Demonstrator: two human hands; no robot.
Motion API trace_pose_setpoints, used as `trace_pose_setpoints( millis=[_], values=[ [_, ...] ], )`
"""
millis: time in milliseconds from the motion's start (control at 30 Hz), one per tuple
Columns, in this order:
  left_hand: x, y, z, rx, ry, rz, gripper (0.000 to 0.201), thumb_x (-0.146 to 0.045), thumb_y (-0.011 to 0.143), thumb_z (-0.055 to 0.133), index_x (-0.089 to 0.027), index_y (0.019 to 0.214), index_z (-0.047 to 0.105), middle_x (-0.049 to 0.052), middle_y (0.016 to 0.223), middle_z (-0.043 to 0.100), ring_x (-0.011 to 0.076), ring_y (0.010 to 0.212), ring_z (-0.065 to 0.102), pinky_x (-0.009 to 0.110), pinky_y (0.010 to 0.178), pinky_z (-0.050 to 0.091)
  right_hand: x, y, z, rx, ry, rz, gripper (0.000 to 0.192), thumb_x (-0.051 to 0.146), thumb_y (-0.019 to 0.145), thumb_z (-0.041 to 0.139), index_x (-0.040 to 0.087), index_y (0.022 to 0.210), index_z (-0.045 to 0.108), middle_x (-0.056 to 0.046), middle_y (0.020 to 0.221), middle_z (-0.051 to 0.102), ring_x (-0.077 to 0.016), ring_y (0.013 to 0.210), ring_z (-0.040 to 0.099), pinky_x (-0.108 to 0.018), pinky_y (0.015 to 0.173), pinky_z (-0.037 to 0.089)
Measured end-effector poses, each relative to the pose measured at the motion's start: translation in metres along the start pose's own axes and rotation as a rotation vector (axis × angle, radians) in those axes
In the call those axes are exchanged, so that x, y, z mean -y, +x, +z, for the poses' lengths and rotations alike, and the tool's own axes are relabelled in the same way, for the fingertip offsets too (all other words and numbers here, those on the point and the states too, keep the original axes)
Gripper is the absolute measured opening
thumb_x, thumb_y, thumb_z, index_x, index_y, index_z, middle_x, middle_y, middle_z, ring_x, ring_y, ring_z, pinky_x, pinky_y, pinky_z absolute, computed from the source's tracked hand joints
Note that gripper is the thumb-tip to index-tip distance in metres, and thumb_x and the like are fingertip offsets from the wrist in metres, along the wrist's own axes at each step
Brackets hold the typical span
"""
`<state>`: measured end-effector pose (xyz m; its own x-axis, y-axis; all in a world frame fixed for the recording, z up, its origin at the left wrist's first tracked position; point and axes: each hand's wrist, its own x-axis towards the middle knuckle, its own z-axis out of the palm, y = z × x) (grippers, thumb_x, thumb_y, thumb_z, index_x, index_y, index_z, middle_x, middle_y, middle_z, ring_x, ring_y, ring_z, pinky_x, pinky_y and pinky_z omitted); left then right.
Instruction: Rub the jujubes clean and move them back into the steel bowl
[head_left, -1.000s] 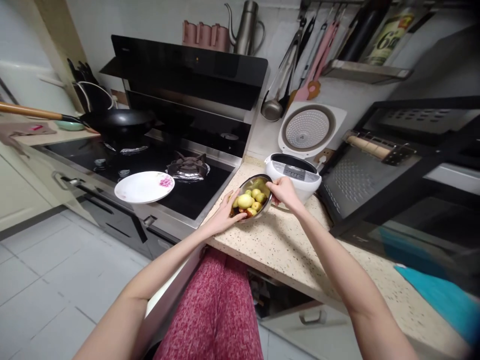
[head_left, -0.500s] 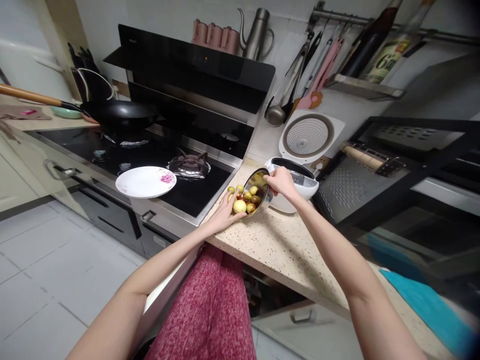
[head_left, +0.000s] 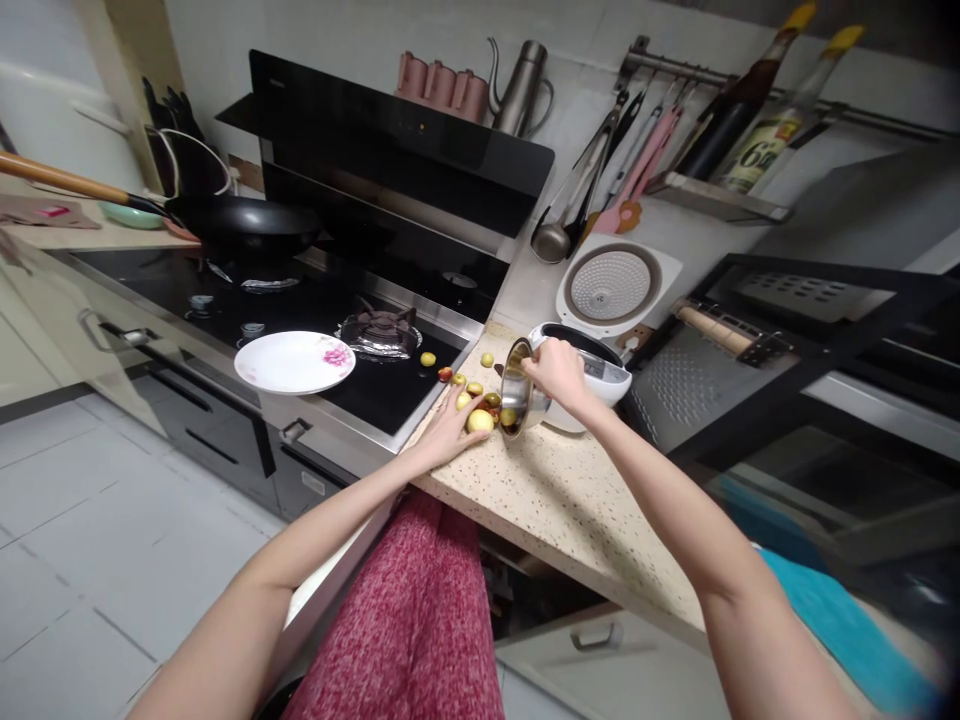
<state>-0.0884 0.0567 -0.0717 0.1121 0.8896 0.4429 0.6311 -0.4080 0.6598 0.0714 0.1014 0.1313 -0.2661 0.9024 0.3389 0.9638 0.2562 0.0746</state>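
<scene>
A steel bowl (head_left: 516, 398) is tipped on its side on the speckled counter (head_left: 577, 500), mouth facing left. My right hand (head_left: 555, 372) grips its upper rim. Several small yellow-green and reddish fruits (head_left: 480, 421) lie spilled in front of the bowl. My left hand (head_left: 448, 430) rests flat on the counter against them, fingers spread, touching the largest yellow one. One fruit (head_left: 427, 359) sits on the black stovetop and another (head_left: 487, 359) lies farther back on the counter.
An open white rice cooker (head_left: 592, 350) stands right behind the bowl. A white flowered plate (head_left: 294, 361) lies on the stove's front edge, a black wok (head_left: 247, 225) at its back left. A black rack (head_left: 750, 340) fills the right side. A teal cloth (head_left: 847, 630) lies near right.
My right hand has tipped the bowl from nearly level onto its side. The fruits have rolled out onto the counter, and some have scattered toward the stove. My left hand stayed beside them.
</scene>
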Motion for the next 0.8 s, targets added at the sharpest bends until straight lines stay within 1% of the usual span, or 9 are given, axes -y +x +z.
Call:
trace_pose_setpoints(
  millis=[133,267,400,500,533,600,667,733,800],
  values=[
    [0.0,0.0,0.0,0.005,0.008,-0.014,0.077,-0.058,0.096,0.066,-0.02,0.16,0.044,0.02,0.176,0.011,0.0408,0.165,0.009,0.058,0.132,0.02,0.004,-0.01,-0.001,-0.031,-0.062,-0.046,0.027,0.021,0.093,0.051,0.011,0.092,0.077,-0.023,0.095,0.076,-0.0346,0.091,0.072,-0.036,0.071,0.047],
    [-0.001,-0.001,-0.001,0.008,0.011,-0.028,0.077,-0.056,0.095,0.068,-0.021,0.16,0.044,0.021,0.175,0.013,0.0416,0.165,0.011,0.059,0.132,0.021,0.007,-0.021,-0.003,-0.061,-0.117,-0.088,0.029,0.02,0.095,0.049,0.01,0.092,0.076,-0.024,0.094,0.076,-0.034,0.086,0.071,-0.036,0.071,0.047],
    [-0.001,-0.003,-0.002,-0.011,-0.003,-0.005,0.076,-0.056,0.095,0.068,-0.022,0.159,0.045,0.019,0.175,0.016,0.0417,0.164,0.013,0.06,0.131,0.023,-0.003,-0.033,-0.009,-0.112,-0.074,-0.101,0.027,0.02,0.091,0.053,0.013,0.074,0.073,-0.021,0.082,0.076,-0.029,0.074,0.07,-0.033,0.064,0.044],
    [0.0,-0.003,0.0,-0.032,-0.005,0.016,0.075,-0.058,0.095,0.067,-0.023,0.158,0.045,0.019,0.175,0.017,0.0412,0.164,0.015,0.061,0.131,0.024,-0.033,-0.046,-0.017,-0.143,0.123,-0.075,0.032,0.021,0.085,0.055,0.019,0.053,0.059,-0.013,0.057,0.068,-0.0219,0.055,0.062,-0.03,0.057,0.042],
    [0.001,-0.003,0.0,-0.038,-0.006,0.017,0.075,-0.058,0.096,0.065,-0.023,0.158,0.044,0.019,0.175,0.017,0.0409,0.164,0.015,0.061,0.131,0.023,-0.048,-0.051,-0.018,-0.125,0.244,-0.066,0.036,0.024,0.084,0.054,0.02,0.048,0.053,-0.009,0.048,0.062,-0.0189,0.049,0.058,-0.029,0.055,0.042],
    [0.003,-0.002,0.002,-0.045,-0.01,0.014,0.072,-0.058,0.099,0.06,-0.022,0.159,0.042,0.02,0.174,0.017,0.04,0.164,0.016,0.061,0.132,0.022,-0.079,-0.062,-0.015,0.001,0.52,-0.029,0.043,0.033,0.084,0.054,0.022,0.043,0.047,-0.005,0.037,0.053,-0.0145,0.038,0.051,-0.027,0.051,0.042],
    [0.006,-0.001,0.005,-0.049,-0.01,0.014,0.067,-0.057,0.103,0.053,-0.02,0.158,0.041,0.02,0.174,0.017,0.0385,0.165,0.015,0.059,0.132,0.022,-0.108,-0.074,-0.003,0.161,0.773,0.114,0.048,0.049,0.081,0.058,0.024,0.043,0.043,-0.003,0.033,0.047,-0.0117,0.029,0.041,-0.025,0.039,0.032],
    [0.008,-0.001,0.006,-0.048,-0.003,0.019,0.063,-0.054,0.106,0.048,-0.019,0.157,0.042,0.021,0.174,0.018,0.0369,0.165,0.014,0.057,0.133,0.022,-0.129,-0.088,0.015,0.288,0.919,0.223,0.052,0.061,0.073,0.066,0.024,0.045,0.044,-0.001,0.031,0.045,-0.0099,0.027,0.038,-0.022,0.034,0.024],
    [0.008,0.0,0.007,-0.053,0.007,0.026,0.059,-0.05,0.107,0.046,-0.019,0.157,0.042,0.02,0.174,0.018,0.0351,0.165,0.014,0.056,0.133,0.022,-0.142,-0.103,0.034,0.353,0.984,0.274,0.055,0.068,0.068,0.07,0.024,0.046,0.043,0.0,0.031,0.044,-0.0088,0.027,0.036,-0.021,0.033,0.022]
  ],
)
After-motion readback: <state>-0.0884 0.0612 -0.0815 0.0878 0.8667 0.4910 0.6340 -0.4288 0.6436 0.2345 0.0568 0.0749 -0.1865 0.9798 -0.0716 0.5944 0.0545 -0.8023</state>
